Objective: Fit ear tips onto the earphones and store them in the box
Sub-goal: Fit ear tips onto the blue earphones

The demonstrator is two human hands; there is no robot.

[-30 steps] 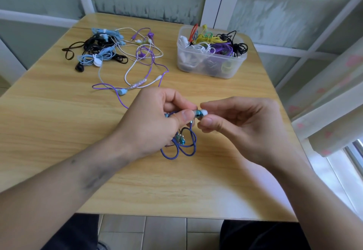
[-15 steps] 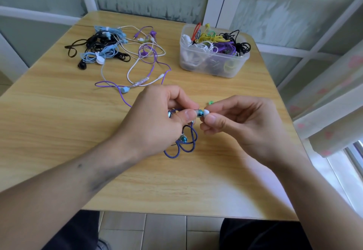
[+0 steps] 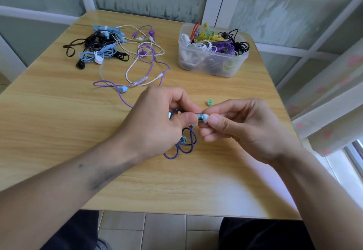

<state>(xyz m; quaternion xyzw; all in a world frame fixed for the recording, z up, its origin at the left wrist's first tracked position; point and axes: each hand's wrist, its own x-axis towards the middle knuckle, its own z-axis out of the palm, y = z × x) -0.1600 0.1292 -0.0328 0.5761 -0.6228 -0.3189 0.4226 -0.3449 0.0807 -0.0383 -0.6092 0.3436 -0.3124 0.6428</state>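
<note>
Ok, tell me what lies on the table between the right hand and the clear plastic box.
Head view: only a small green ring-shaped ear tip on bare wooden table, close to the right hand, well short of the clear plastic box.

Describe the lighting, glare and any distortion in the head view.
Head view: daylight enters from the window at right, leaving a washed-out glare patch on the table near its front right edge; wide-angle distortion bends the table edges and window frames; the left hand, right hand and white ear tip are fairly sharp; the frosted panes behind look blurry.
</note>
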